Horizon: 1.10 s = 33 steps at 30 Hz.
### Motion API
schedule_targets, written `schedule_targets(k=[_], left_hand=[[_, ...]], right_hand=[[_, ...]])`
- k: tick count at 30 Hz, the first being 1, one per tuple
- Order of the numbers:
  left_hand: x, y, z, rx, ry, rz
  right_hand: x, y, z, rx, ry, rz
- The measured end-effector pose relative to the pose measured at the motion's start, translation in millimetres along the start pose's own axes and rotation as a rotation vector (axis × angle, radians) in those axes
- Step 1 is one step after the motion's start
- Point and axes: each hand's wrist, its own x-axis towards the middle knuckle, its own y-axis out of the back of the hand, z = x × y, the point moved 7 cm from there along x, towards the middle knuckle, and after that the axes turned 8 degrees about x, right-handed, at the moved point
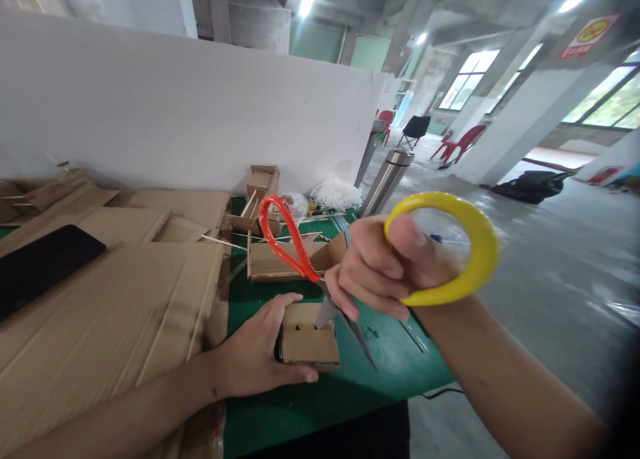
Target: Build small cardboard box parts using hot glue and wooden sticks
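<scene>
A small cardboard box (310, 347) with two dark holes in its top rests on the green tabletop. My left hand (257, 349) grips it from the left, thumb along the near side and fingers at the far side. Above it, my right hand (383, 266) holds a pair of scissors (287, 242) with spread blades. One handle loop is orange-red; the yellow loop around my thumb appears to be the other. One blade tip meets the box top at a hole; the other blade points down past the box's right side. My fingers partly hide the scissors.
Flat cardboard sheets (165, 292) cover the left side, with a black phone (47, 262) on them. Behind the small box are an open cardboard tray (270, 262), thin sticks and white shredded material (336, 192). A steel flask (387, 182) stands at back right.
</scene>
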Motion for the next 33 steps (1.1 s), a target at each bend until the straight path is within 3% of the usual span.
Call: schedule_targets(k=[6, 9, 15, 19, 26, 33], left_hand=[[0.9, 0.7, 7.6, 0.004, -0.045, -0.023], [1.0, 1.7, 9.5, -0.005, -0.041, -0.022], [3.0, 3.7, 10.6, -0.011, -0.022, -0.03], [4.7, 4.6, 11.5, 0.003, 0.014, -0.024], [4.4, 0.5, 3.9, 0.068, 0.059, 0.001], [2.2, -0.9, 2.7, 0.046, 0.042, -0.032]], right_hand=[[12.4, -6.0, 6.6, 0.206, 0.09, -0.267], [14.1, -7.2, 6.5, 0.225, 0.092, -0.321], [15.7, -16.3, 12.0, 0.203, 0.056, -0.21], [13.0, -20.5, 11.8, 0.198, 0.128, -0.138], [7.3, -10.4, 7.7, 0.184, 0.186, 0.023], [10.3, -9.6, 8.7, 0.194, 0.135, 0.007]])
